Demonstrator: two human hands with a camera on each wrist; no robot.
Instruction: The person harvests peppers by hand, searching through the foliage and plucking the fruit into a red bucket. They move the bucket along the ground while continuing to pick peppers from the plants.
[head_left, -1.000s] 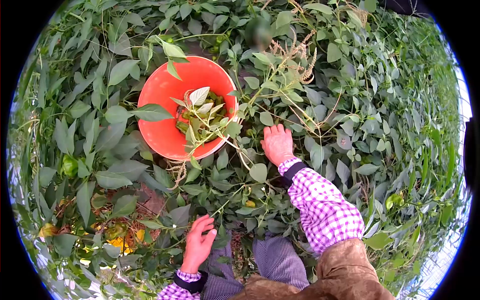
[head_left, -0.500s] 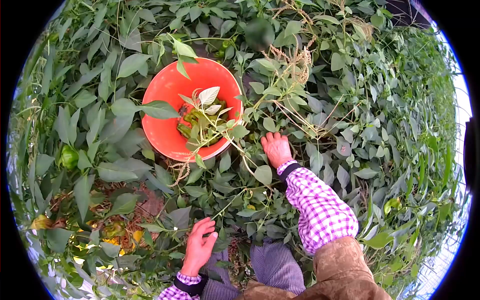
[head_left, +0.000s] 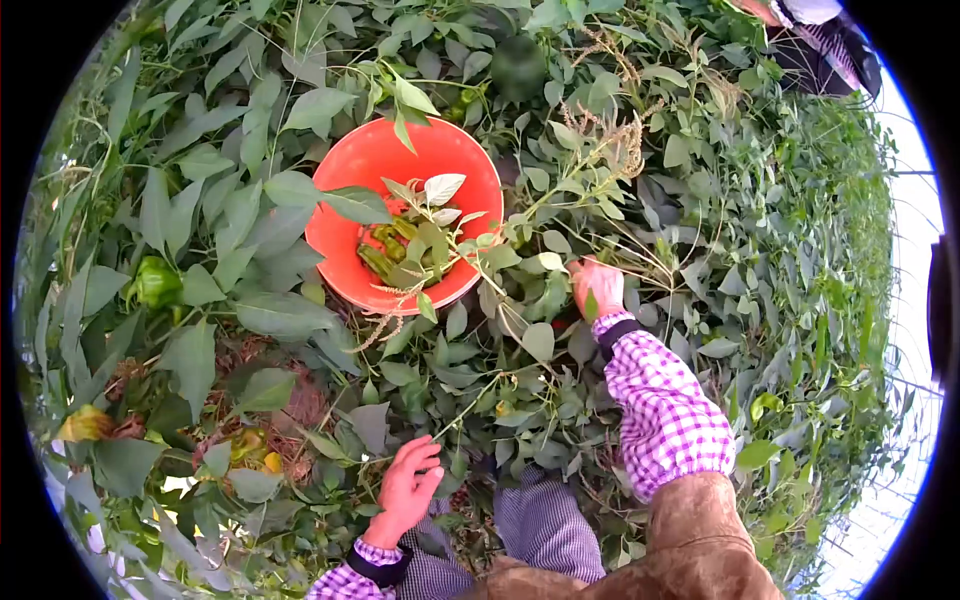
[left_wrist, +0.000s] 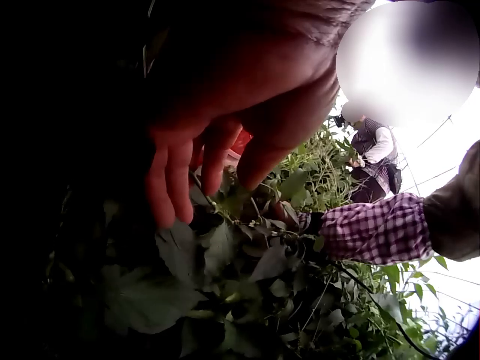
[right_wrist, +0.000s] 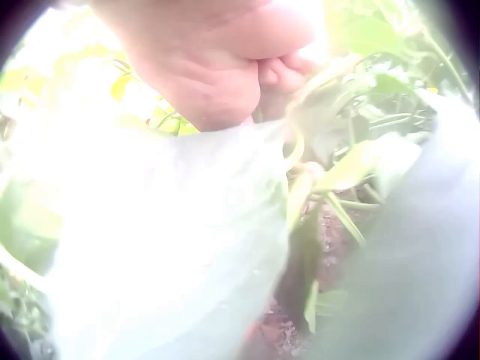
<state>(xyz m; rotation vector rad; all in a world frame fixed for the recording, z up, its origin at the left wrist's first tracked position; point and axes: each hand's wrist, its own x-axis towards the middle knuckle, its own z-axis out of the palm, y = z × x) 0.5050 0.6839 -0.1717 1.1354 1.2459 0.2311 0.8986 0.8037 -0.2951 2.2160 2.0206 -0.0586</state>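
Two bare hands reach from checked sleeves into dense green plants. Nearest, low in the head view, the left hand [head_left: 405, 490] is idle, its fingers loosely bent and apart, holding nothing, just above the leaves. Farther forward, the right hand [head_left: 600, 285] reaches into the foliage, fingers curled inward; a large, glare-whitened leaf [right_wrist: 172, 232] hides part of the close view, so I cannot tell whether they hold anything. Working there well would probably mean easing that leaf aside, feeling along a stem before closing the fingers, and steadying the branch with the left hand so that nothing tears. Just beside the right hand, toward the left, an orange-red bucket [head_left: 345, 165] sits among the plants with green peppers [head_left: 385, 262] inside. A leafy stem with one pale leaf [head_left: 443, 188] hangs over its rim and would be best kept clear of the opening. Compared with half a second ago, the right hand has turned, its fingers now pointing more toward the bucket; the left hand lies much as it did, and the bucket appears slightly farther right in the view. Farthest away, another person [left_wrist: 367, 154] stands beyond the plants; more of that figure now shows at the head view's upper right.
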